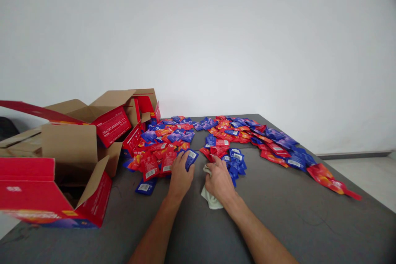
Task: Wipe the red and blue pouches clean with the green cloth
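My left hand (182, 175) is closed on a small blue packet (192, 156) with a white barcode label, at the right edge of a pile of red and blue packets. A little to the right, my right hand (220, 179) has its fingers curled over a pale, crumpled cloth (212, 201) on the table. Its fingertips are close to a red packet (220, 151); whether they touch it I cannot tell. Several blue packets (236, 163) lie just beyond and to the right of that hand.
Open red cardboard boxes (24, 189) with raised flaps stand along the left side. Heaped red packets (150, 165) lie between them and my left hand. A long band of packets (274, 136) runs along the right edge of the dark grey table (278, 214). A white wall rises behind.
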A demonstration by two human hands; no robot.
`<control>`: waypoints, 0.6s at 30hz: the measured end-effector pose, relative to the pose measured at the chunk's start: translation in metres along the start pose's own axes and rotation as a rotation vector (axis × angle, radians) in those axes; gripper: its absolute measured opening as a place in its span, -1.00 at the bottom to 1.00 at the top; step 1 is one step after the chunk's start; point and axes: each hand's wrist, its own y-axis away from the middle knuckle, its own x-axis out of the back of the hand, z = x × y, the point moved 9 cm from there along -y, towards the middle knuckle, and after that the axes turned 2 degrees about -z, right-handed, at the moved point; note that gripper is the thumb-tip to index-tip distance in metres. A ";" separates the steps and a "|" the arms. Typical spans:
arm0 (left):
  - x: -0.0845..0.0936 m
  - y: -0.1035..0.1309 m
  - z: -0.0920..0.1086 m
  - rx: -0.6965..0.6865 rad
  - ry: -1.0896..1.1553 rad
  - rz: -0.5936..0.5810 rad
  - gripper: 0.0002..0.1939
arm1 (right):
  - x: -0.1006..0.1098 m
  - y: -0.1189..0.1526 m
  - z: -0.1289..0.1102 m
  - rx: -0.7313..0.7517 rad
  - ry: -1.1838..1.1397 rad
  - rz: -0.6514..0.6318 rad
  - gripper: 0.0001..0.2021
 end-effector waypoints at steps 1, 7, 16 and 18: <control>0.004 -0.001 -0.003 -0.014 -0.074 0.013 -0.53 | -0.002 0.001 0.007 -0.034 0.040 0.005 -0.71; 0.024 -0.004 -0.015 -0.056 -0.344 0.136 -0.68 | -0.018 0.004 0.025 -0.062 0.094 -0.067 -0.84; -0.012 0.002 -0.005 0.102 0.015 -0.071 -0.77 | 0.001 -0.008 -0.017 0.031 -0.072 -0.092 -0.69; -0.018 0.005 -0.020 0.265 0.144 -0.093 -0.67 | 0.008 -0.008 -0.031 0.049 -0.142 -0.086 -0.65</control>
